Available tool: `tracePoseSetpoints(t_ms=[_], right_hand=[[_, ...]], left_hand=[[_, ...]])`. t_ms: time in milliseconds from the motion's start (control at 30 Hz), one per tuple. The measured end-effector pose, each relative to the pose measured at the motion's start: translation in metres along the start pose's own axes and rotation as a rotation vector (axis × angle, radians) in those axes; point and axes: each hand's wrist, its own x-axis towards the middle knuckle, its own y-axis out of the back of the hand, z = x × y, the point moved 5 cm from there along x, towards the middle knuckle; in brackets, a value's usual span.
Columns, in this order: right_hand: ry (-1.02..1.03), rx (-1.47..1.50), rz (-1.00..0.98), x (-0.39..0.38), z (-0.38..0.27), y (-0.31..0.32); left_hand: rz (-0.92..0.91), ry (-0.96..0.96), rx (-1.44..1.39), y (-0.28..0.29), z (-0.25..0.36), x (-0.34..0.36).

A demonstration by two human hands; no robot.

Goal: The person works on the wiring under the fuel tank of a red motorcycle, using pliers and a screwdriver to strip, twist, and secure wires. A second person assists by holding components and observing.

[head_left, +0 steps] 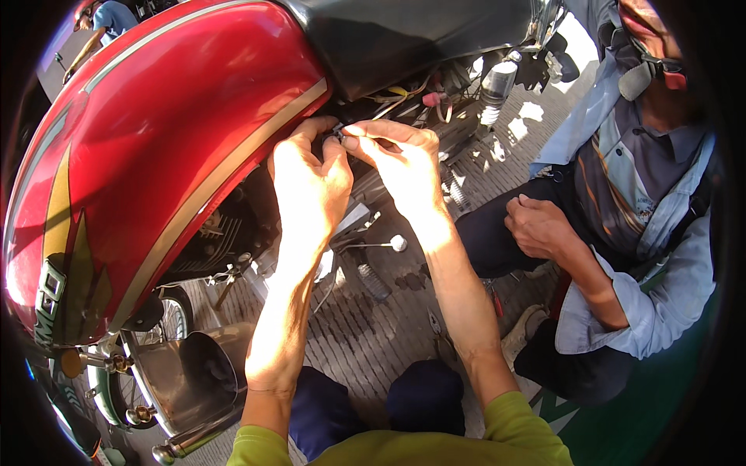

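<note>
The red fuel tank crowds the left hand along its gold-striped lower edge, and the black seat sits above both hands. Rightward, a seated person's dark trouser leg shows beside the right forearm; the widest room is back toward the body, over the grooved ground. Below the seat's front corner, the left thumb and forefinger close around a small dark part, while the right hand pinches, seemingly at its other end; its shape is too small to tell.
</note>
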Motion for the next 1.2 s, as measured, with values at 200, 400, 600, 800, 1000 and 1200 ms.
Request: tracePoseSetpoints(t_ms=[200,400,600,800,1000,1200], right_hand=[[0.067,-0.062,0.006,0.000,-0.005,-0.002],[0.023,-0.050,0.025,0.001,-0.002,-0.006],[-0.030,0.056,-0.005,0.002,0.004,-0.008],[-0.106,0.052,-0.024,0.003,0.000,-0.010],[-0.141,-0.023,-0.008,0.001,-0.001,-0.015],[-0.125,-0.024,0.046,-0.001,0.000,-0.014]], left_hand=[[-0.047,-0.034,0.139,0.004,0.006,0.001],[-0.196,0.134,-0.043,0.010,0.003,0.002],[-0.114,-0.016,0.038,0.012,0.002,0.003],[-0.064,-0.011,-0.008,0.010,0.000,0.004],[-0.025,0.030,-0.087,0.013,-0.010,0.004],[-0.135,0.162,-0.156,0.014,-0.007,0.005]])
